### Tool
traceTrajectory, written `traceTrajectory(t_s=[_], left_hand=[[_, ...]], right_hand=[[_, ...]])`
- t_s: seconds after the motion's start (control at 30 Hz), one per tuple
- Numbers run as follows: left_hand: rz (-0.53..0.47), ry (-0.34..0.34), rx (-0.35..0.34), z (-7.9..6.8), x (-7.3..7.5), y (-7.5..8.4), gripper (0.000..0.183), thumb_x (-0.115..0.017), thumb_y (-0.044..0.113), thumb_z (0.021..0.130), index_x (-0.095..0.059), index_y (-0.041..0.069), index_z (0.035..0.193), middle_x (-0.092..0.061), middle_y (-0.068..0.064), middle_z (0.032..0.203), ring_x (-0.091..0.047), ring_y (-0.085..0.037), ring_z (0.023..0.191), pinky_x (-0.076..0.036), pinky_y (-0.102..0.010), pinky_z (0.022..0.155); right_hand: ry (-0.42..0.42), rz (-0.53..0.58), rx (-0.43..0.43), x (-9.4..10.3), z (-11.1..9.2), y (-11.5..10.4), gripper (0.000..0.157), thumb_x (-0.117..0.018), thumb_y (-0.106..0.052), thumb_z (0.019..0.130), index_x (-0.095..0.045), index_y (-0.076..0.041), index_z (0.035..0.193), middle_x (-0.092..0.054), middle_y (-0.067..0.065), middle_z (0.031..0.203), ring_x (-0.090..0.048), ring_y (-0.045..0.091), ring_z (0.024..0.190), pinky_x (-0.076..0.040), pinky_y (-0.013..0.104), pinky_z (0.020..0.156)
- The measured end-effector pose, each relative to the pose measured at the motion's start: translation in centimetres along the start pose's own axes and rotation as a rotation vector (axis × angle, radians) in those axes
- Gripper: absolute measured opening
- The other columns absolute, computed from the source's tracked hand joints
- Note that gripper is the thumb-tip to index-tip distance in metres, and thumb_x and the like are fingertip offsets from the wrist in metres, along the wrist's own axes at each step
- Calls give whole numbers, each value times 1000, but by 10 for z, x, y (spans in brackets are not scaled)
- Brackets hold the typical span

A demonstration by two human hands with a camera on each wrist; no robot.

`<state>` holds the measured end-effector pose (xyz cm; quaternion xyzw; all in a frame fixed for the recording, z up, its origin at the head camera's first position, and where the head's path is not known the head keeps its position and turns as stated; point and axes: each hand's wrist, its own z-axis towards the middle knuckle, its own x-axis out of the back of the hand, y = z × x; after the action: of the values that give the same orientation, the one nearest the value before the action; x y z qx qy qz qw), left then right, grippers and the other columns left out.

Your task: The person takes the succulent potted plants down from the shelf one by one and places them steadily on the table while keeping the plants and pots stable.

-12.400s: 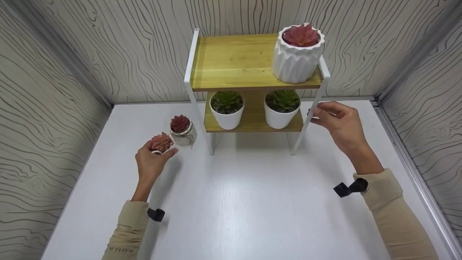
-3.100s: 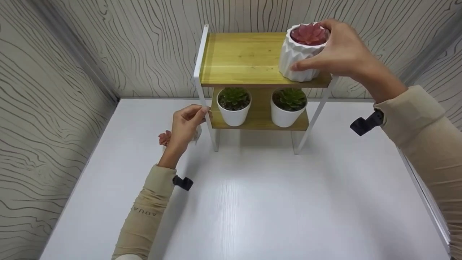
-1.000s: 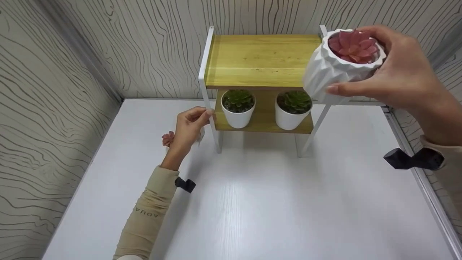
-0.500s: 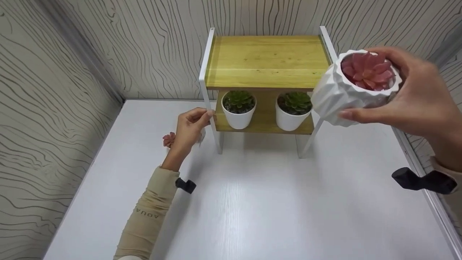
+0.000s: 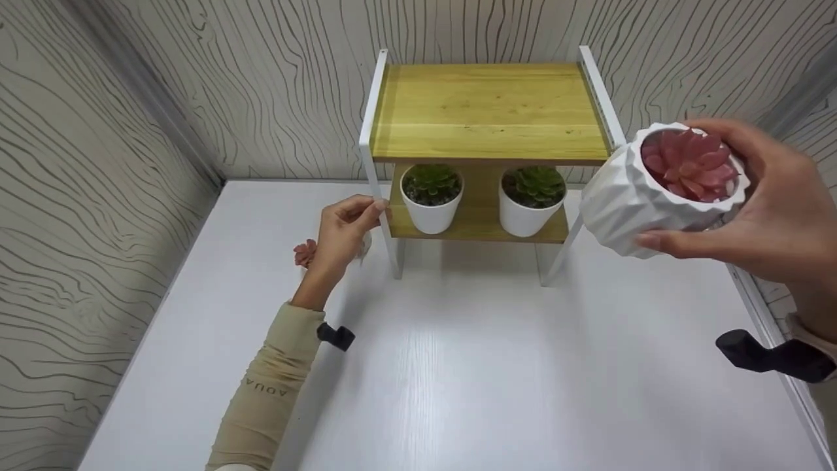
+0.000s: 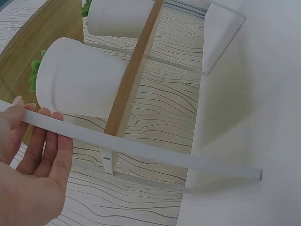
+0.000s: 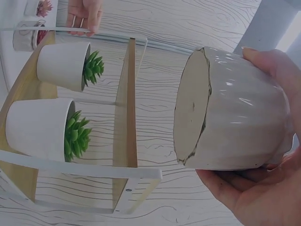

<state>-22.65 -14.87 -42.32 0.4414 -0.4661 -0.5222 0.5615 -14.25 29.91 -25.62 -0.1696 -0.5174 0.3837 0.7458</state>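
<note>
My right hand grips a white ridged flowerpot with a red succulent in it. The pot hangs tilted in the air by the shelf's right side; its bare underside shows in the right wrist view. With thumb and fingers my left hand pinches the left front post of a two-tier shelf. On the lower tier stand two white pots with green succulents. Behind my left hand a pink succulent and a small pot with red leaves are partly hidden.
The white table reaches forward from the shelf. Wood-grain panels close it in at the back and both sides, with a metal rail along the right edge.
The ridged flowerpot, once on the upper tier's right end, has been lifted off by my right hand and carried right and down. My left hand left the pink succulent and took the post.
</note>
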Motion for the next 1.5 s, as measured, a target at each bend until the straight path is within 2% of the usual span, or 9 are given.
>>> traceTrajectory(t_s=[0.13, 0.23, 0.37, 0.43, 0.6, 0.8, 1.07, 1.3, 1.5], left_hand=[[8, 4, 6, -1, 1, 0, 18, -73, 21, 101, -79, 5, 107, -79, 0, 98, -74, -33, 109, -63, -29, 94], [16, 7, 23, -1, 2, 0, 18, -73, 22, 100, -79, 6, 107, -79, -3, 101, -74, -33, 109, -62, -27, 93], [29, 18, 44, -2, 3, 0, 18, -74, 24, 100, -80, 8, 107, -79, -9, 105, -75, -20, 102, -62, -27, 93], [27, 19, 42, -2, 3, -1, 17, -74, 23, 100, -79, 8, 107, -79, -11, 106, -74, -19, 101, -63, -28, 93], [24, 13, 32, -3, 3, 1, 17, -73, 21, 100, -79, 7, 107, -79, -7, 105, -74, -20, 104, -63, -31, 95], [27, 13, 28, -3, 1, 1, 16, -73, 21, 101, -79, 7, 107, -78, -2, 102, -74, -13, 100, -62, -27, 95], [22, 20, 1, -3, 0, -2, 15, -72, 18, 101, -79, 6, 105, -77, 3, 96, -75, -22, 101, -62, -27, 92], [25, 11, 6, -1, -1, 0, 15, -71, 19, 101, -79, 6, 104, -76, 2, 96, -73, -13, 96, -62, -27, 93], [31, 6, 3, -2, 0, 1, 17, -72, 20, 101, -79, 5, 104, -77, -3, 99, -72, -13, 96, -62, -26, 91]], right_hand=[[13, 28, -7, 0, -6, 3, 107, -103, 6, 45, -61, -16, 141, -67, -13, 119, -63, 1, 99, -48, -1, 79], [25, 45, -27, 0, -10, 6, 105, -102, 8, 45, -62, -16, 140, -67, -12, 117, -63, 1, 96, -48, 0, 78], [41, 56, -30, -1, -16, 9, 104, -101, 10, 45, -63, -16, 138, -68, -12, 115, -64, 0, 95, -48, 0, 79], [51, 69, -14, -2, -17, 12, 104, -100, 13, 44, -63, -14, 137, -69, -12, 114, -65, 0, 94, -49, 0, 79], [61, 60, -30, -2, -22, 19, 101, -99, 12, 46, -63, -17, 136, -67, -17, 112, -63, -4, 93, -47, -1, 78], [88, 38, -61, -1, -28, 28, 98, -99, 11, 49, -63, -20, 135, -65, -18, 113, -59, -1, 94, -44, 0, 78], [84, 26, -80, -1, -36, 47, 97, -98, 11, 51, -60, -23, 133, -62, -19, 114, -57, -3, 95, -43, -2, 78], [67, -100, -171, -2, -39, 66, 99, -100, -1, 60, -50, -1, 145, -46, -31, 115, -45, -10, 97, -36, -8, 79], [45, -118, -182, -4, -38, 79, 100, -99, -4, 63, -46, 3, 147, -44, -32, 114, -44, -12, 96, -36, -8, 77]])
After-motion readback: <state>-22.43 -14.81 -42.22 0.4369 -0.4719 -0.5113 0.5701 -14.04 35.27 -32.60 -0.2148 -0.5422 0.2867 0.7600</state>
